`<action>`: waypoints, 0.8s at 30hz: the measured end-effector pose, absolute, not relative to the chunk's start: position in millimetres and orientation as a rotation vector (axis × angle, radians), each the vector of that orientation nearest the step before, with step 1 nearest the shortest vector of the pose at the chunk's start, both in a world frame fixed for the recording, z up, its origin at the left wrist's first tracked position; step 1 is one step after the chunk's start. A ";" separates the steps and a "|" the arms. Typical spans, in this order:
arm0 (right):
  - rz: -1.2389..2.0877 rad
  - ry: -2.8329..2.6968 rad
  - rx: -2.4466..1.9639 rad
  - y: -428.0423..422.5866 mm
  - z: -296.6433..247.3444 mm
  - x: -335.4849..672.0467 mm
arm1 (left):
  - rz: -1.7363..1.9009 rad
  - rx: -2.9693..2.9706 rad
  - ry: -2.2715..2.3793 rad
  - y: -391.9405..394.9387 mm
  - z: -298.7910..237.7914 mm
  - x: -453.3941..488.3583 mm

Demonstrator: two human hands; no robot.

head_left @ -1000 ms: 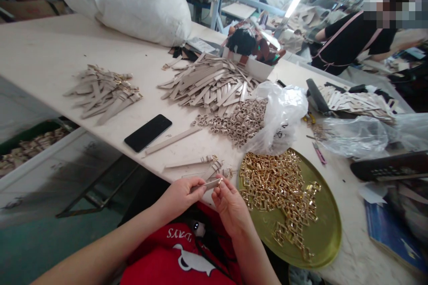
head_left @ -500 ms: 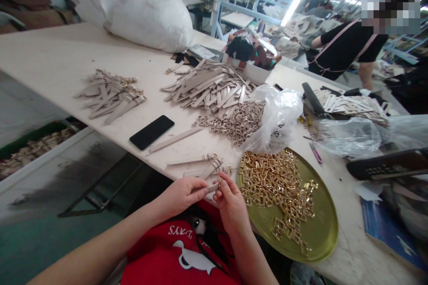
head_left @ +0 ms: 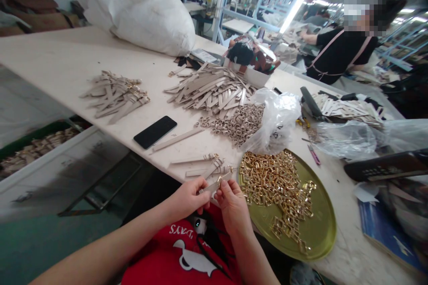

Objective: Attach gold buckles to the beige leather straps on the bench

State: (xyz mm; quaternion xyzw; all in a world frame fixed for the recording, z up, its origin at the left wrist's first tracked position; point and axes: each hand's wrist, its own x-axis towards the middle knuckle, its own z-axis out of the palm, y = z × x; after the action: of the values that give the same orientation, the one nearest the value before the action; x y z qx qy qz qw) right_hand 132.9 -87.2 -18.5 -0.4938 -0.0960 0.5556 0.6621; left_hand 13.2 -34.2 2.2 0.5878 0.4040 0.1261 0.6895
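Observation:
Between my hands runs a beige strap (head_left: 211, 188) with a small gold buckle (head_left: 220, 179) on it. My left hand (head_left: 190, 197) is closed around the strap's left part. The thumb and fingers of my right hand (head_left: 231, 200) pinch the strap at the buckle. Just beyond my hands, several beige straps with gold buckles (head_left: 214, 167) lie on the table. To the right of my right hand is a green-gold round tray (head_left: 319, 227), heaped with gold buckles (head_left: 272, 178).
A black phone (head_left: 155, 132) and a loose strap (head_left: 179, 139) lie left of centre. Farther back are a pile of straps (head_left: 214, 89), small beige loops (head_left: 239, 124) and a clear plastic bag (head_left: 279, 116). A co-worker (head_left: 341, 51) stands across at the right.
The strap now reaches farther beyond my right fingers, with the buckle partway along it. My left hand has shifted slightly. The co-worker has straightened up somewhat.

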 end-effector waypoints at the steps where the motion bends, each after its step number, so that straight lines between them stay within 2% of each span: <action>1: 1.277 -0.236 -1.118 -87.4 -19.5 131.3 | 0.296 1.283 0.889 -33.6 1.9 13.4; 16: 1.065 -0.746 -1.411 -81.9 -20.8 133.8 | 0.253 1.147 0.848 -12.8 -7.9 13.4; 24: 0.501 -1.398 -1.524 -93.9 -30.4 148.0 | 0.267 1.146 0.943 -13.2 -9.2 20.0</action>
State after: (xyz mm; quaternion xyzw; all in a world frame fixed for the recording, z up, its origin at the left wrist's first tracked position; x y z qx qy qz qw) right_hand 148.0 -93.9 -30.4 -0.6261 -0.5743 0.2058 0.4856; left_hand 20.0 -13.2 -9.2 0.5202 0.4280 0.1214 0.7290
